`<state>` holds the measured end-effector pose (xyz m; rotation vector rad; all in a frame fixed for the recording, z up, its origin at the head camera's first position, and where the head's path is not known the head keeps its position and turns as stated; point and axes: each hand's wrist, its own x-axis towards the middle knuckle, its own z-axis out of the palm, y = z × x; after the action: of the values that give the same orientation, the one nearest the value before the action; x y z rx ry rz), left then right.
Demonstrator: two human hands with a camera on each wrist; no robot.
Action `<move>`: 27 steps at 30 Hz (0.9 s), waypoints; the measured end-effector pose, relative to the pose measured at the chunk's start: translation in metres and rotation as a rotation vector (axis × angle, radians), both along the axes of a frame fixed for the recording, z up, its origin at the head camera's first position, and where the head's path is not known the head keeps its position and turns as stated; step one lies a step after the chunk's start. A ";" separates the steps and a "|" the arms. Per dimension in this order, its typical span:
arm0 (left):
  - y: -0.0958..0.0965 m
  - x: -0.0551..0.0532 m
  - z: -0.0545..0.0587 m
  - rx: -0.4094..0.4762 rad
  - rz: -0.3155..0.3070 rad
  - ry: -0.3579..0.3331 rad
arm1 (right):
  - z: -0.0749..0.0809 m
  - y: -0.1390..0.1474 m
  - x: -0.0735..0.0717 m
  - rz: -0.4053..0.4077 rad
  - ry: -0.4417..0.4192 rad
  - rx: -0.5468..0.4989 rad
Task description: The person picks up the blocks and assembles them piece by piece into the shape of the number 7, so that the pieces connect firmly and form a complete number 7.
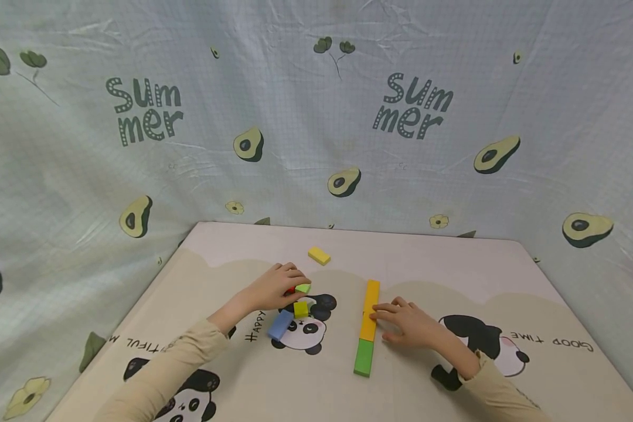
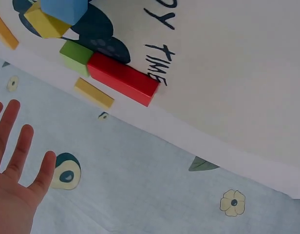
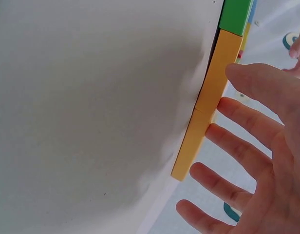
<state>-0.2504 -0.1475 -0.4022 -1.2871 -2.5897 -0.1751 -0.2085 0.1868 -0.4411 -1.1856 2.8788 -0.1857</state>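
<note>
My left hand [image 1: 276,287] hovers by a red block [image 2: 123,78] and a light green block [image 1: 303,288], its fingers spread in the left wrist view. Those two blocks touch end to end; the hand mostly hides the red one in the head view. Nearer me, a yellow block [image 1: 300,309] lies close to a blue block [image 1: 281,325]. My right hand [image 1: 411,323] has its fingers spread along a straight row of two orange blocks [image 3: 219,70] and a green block [image 1: 364,357]. Its fingertips are at the orange blocks' side; whether they touch is unclear.
A pale yellow block [image 1: 319,255] lies alone farther back on the panda-print table [image 1: 427,264]. Behind the table's far edge hangs a cloth [image 1: 295,88] printed with avocados.
</note>
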 end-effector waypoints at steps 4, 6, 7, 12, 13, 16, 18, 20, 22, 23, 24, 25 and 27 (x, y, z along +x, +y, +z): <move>-0.009 0.010 -0.003 -0.014 -0.015 0.008 | -0.001 0.000 0.001 0.004 0.002 -0.001; -0.012 0.015 -0.005 -0.028 -0.021 0.009 | -0.002 0.000 0.001 0.005 0.007 -0.003; -0.014 0.017 -0.006 -0.034 -0.023 0.007 | -0.002 0.000 0.001 0.005 0.007 -0.004; -0.017 0.025 -0.007 -0.047 -0.019 -0.012 | -0.002 0.001 0.001 0.005 0.010 -0.001; -0.018 0.026 -0.006 -0.049 -0.020 -0.010 | -0.002 0.001 0.001 0.004 0.007 -0.001; -0.019 0.029 -0.006 -0.049 -0.034 0.006 | -0.002 0.001 0.001 0.000 0.002 -0.001; -0.021 0.032 -0.007 -0.050 -0.048 0.019 | -0.002 0.001 0.001 -0.004 -0.003 -0.004; -0.023 0.034 -0.009 -0.052 -0.058 0.030 | -0.003 0.001 0.001 -0.005 -0.002 -0.006; -0.025 0.036 -0.010 -0.058 -0.059 0.035 | -0.002 0.001 0.002 -0.009 -0.007 -0.010; -0.025 0.037 -0.011 -0.061 -0.055 0.032 | -0.002 0.001 0.002 -0.012 -0.008 -0.010; -0.026 0.038 -0.012 -0.064 -0.051 0.028 | -0.002 0.001 0.002 -0.013 -0.007 -0.008; -0.027 0.040 -0.012 -0.069 -0.045 0.019 | -0.002 0.001 0.002 -0.014 -0.007 -0.010; -0.029 0.042 -0.013 -0.083 -0.034 -0.004 | -0.002 0.001 0.002 -0.013 -0.006 -0.011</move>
<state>-0.2084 -0.1767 -0.4157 -1.3614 -2.6049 -0.0777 -0.2067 0.1877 -0.4432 -1.1663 2.8843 -0.2047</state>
